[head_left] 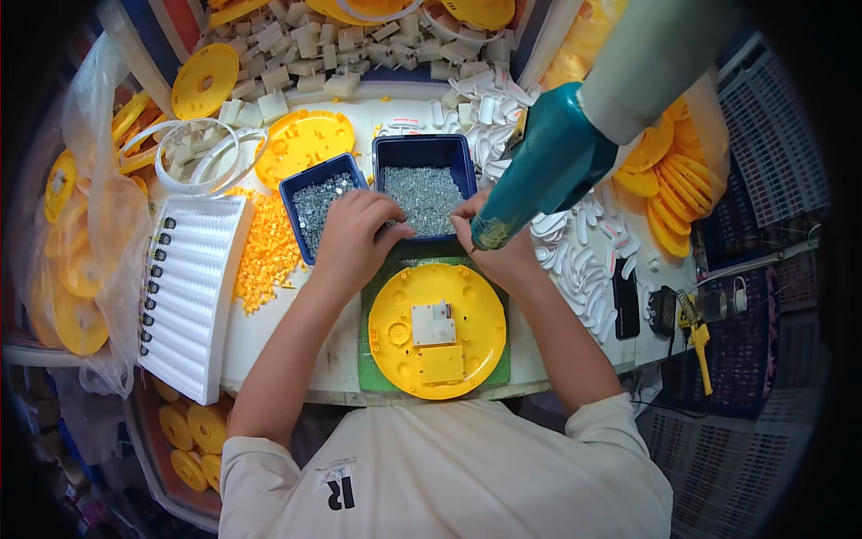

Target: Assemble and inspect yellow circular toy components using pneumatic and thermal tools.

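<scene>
L hand [359, 220] poised over the near-left corner of the big blue bin [422, 153], right beside the small blue bin [316, 174] — both seen well stocked w/ small metal bits [426, 198]. R hand [501, 256] positioned at the big bin's right edge, partly masked by the teal tool [552, 153] slanting in from upper right; whether the tool is touched can't be told. Grip check: L thumb and forefinger are held close together, fingers curled, but whether a metal bit is pinched — can't be told. R fingers are bent by the rim; any hold there is hidden too.

And the key relation: the yellow disc [482, 314] is set flat on the green mat [366, 379], just on the person's side of the bins, btwn the two forearms, touched by neither hand. Its far edge is found near both hands, approx. equally, R maybe a shade closer. No long axis is offered by the round disc; a line is given, though, by the white block [431, 328] and yellow rect. block [442, 366], the yellow one set nearer the person, i.e. roughly bins-to-body. White curved pcs [584, 287] are heaped to the R, small yellow pcs [260, 278] to the L.
</scene>
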The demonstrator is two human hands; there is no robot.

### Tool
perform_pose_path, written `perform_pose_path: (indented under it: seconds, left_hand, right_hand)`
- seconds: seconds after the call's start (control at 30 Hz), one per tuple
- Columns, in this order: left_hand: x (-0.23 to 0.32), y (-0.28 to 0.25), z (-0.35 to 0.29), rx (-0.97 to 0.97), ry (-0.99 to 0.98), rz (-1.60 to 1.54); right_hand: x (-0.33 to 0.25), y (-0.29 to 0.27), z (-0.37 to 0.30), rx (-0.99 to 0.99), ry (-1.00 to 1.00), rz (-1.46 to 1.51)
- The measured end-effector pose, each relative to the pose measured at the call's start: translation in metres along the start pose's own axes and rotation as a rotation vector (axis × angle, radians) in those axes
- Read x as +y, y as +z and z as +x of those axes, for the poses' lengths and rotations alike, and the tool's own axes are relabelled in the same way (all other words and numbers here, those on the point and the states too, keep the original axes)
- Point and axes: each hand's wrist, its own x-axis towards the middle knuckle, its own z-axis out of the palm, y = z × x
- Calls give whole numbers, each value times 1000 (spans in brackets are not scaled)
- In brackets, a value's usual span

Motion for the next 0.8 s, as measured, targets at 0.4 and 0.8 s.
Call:
perform_pose_path:
  seconds: [0.4, 0.8]
  left_hand:
    - [61, -16, -92, -54, -227, -353]
    - [80, -8, -99, -192, -72, -223]
  right_hand:
    - [-67, -30, -109, -242, -128, 28]
    - [-70, -44, -94, -160, -141, -34]
